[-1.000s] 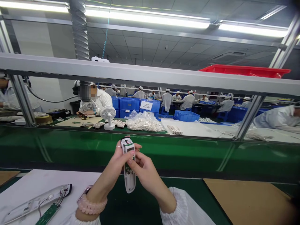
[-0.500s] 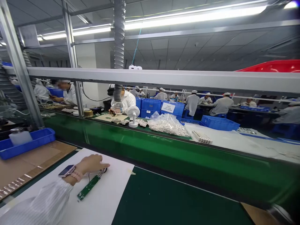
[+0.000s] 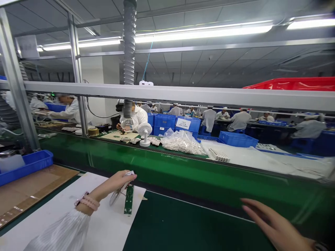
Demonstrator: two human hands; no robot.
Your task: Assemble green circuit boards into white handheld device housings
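Observation:
My left hand [image 3: 122,181] is closed on a small white connector [image 3: 129,173] with wires, over the white sheet at the left. From it a narrow green circuit board [image 3: 128,199] hangs nearly upright, and a loop of pale wire [image 3: 114,197] shows beside it. My right hand [image 3: 272,221] is at the lower right above the dark green mat [image 3: 183,223], its fingers apart and nothing in them. The white sheet [image 3: 102,223] lies beneath my left forearm.
A blue tray [image 3: 39,165] with a bottle and a brown cardboard piece [image 3: 34,191] are at the left. Beyond the green barrier [image 3: 167,167] stand a small white fan [image 3: 144,134] and a bag of white parts [image 3: 181,141]. Several people sit farther back.
My left hand has moved right and up, and the board that lay slanted on the sheet now hangs below it. My right hand has come into view from the right.

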